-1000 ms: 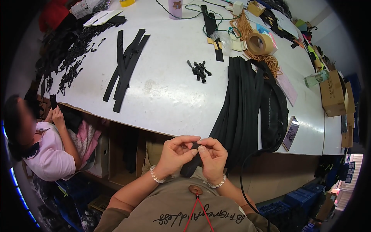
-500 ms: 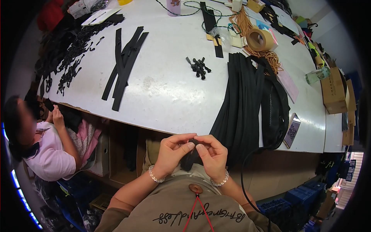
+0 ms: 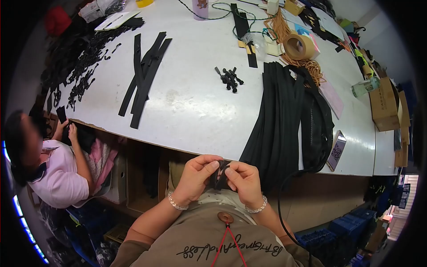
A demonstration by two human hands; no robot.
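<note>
In front of my chest, at the table's near edge, a black zipper strip point(image 3: 219, 181) is stretched between both hands. My left hand point(image 3: 198, 174) pinches its left side between thumb and fingers. My right hand point(image 3: 243, 179) pinches the right side the same way. The two sides stand slightly apart with a narrow gap between my thumbs; the lower end is partly hidden. Beyond my hands lies a small heap of black zipper pulls point(image 3: 230, 80). To the right, a thick bundle of long black strips point(image 3: 275, 120) hangs over the table edge.
Several black strips point(image 3: 144, 80) lie crossed on the white table point(image 3: 191, 115). A black bag point(image 3: 316, 129), a phone point(image 3: 336, 150), a tape roll point(image 3: 299, 46) and orange cord point(image 3: 279, 26) are right. A seated co-worker point(image 3: 62, 173) handles a black piece at left.
My thumbs have moved slightly apart, and the zipper strip between them now shows a spread gap. The co-worker at left has raised their black piece.
</note>
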